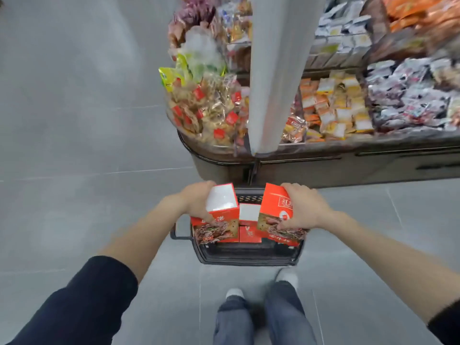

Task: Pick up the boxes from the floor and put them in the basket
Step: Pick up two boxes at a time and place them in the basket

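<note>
Grey tiled floor point(74, 145), shop aisle; a display stand point(323, 168) heaped with packaged snacks point(209, 113) runs along the far side, with a pale pillar point(278, 70) rising in front of it. Dark plastic basket point(249, 255) sits on the floor just ahead of the person's feet point(235, 293), hard against the stand's base. Left hand point(199, 202) wrapped around the outer side of a red box point(221, 207), white top face showing, fingers curled closed onto its edge. Right hand point(303, 207) clamped over a second red box point(276, 207), fingers spread across its top and outer face, thumb pressing the printed front. Both boxes held tilted over the basket's mouth, low ends at or below the rim. Between them, more red boxes point(249, 234) already lie inside the basket, one with a white face up. Dark sleeves pushed up both forearms. Motion blur softens the edges; print on the boxes unreadable.
</note>
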